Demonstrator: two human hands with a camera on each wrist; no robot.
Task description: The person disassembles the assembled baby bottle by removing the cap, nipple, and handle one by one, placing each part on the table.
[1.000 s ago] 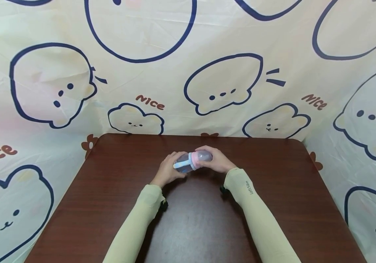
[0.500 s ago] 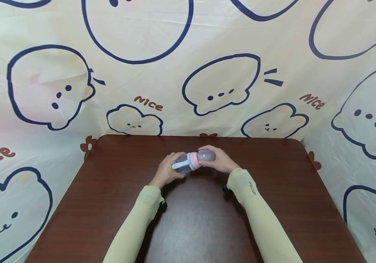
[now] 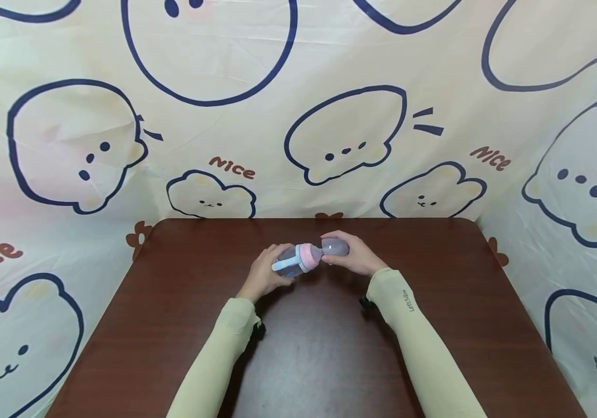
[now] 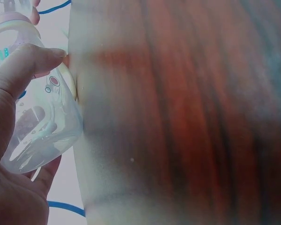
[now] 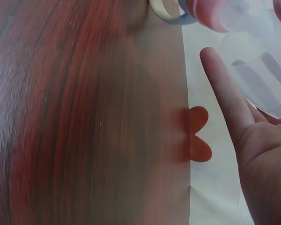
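Note:
A clear baby bottle [image 3: 290, 262] with a pink collar [image 3: 308, 256] and pale blue handles lies tilted sideways above the table, its top toward the right. My left hand [image 3: 264, 273] grips the bottle's body; in the left wrist view the thumb [image 4: 42, 58] crosses its printed side. My right hand [image 3: 355, 255] holds the clear domed cap [image 3: 335, 247] between thumb and fingers. The cap sits just off the collar, and the teat [image 3: 320, 253] shows between them. In the right wrist view the cap [image 5: 260, 70] rests within the fingers, beside the pink collar [image 5: 208, 14].
A dark brown wooden table [image 3: 298, 348] spreads beneath both hands. Behind it and at both sides hangs a cream curtain [image 3: 256, 133] with cartoon bear outlines. Pale green sleeves [image 3: 424, 342] cover both forearms.
My right hand has moved right, drawing the clear cap away from the pink collar, so the teat shows. The left hand keeps its hold on the bottle. The head view has shifted slightly.

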